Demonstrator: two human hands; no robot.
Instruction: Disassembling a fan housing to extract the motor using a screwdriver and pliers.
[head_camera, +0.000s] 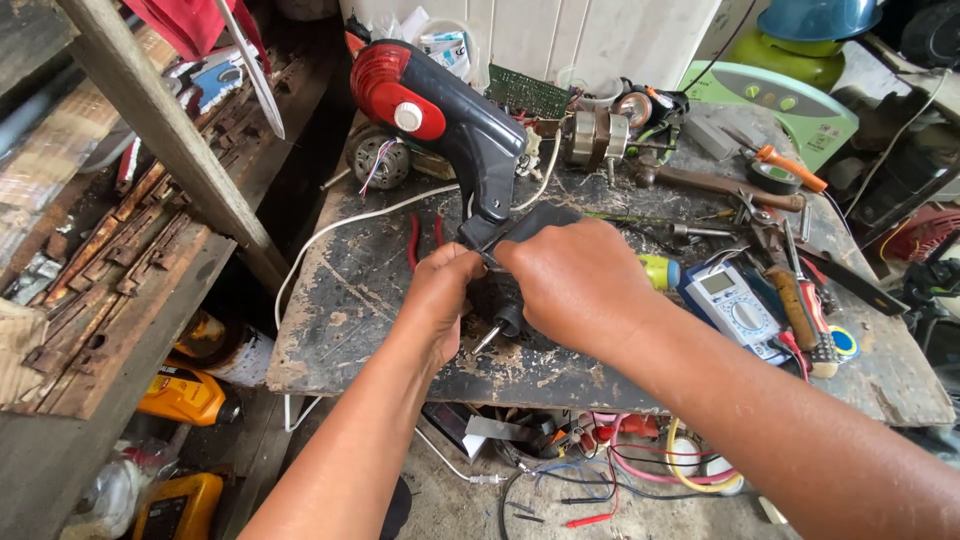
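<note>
A black and red fan neck housing (440, 115) leans over a worn workbench (350, 300). At its lower end sits a black motor part with a metal shaft (487, 337) sticking out toward me. My left hand (440, 300) grips the left side of that part from below. My right hand (575, 285) closes over its top and right side, covering most of it. A white cable (345, 225) runs from the housing across the bench and off its left edge.
A blue multimeter (735, 308), screwdrivers (800, 310), a hammer (720, 183), red pliers (415, 240) and bare motors (590, 135) lie on the bench. A wooden post (175, 135) and rusty shelf stand left. Wires and yellow bottles (185, 395) lie on the floor.
</note>
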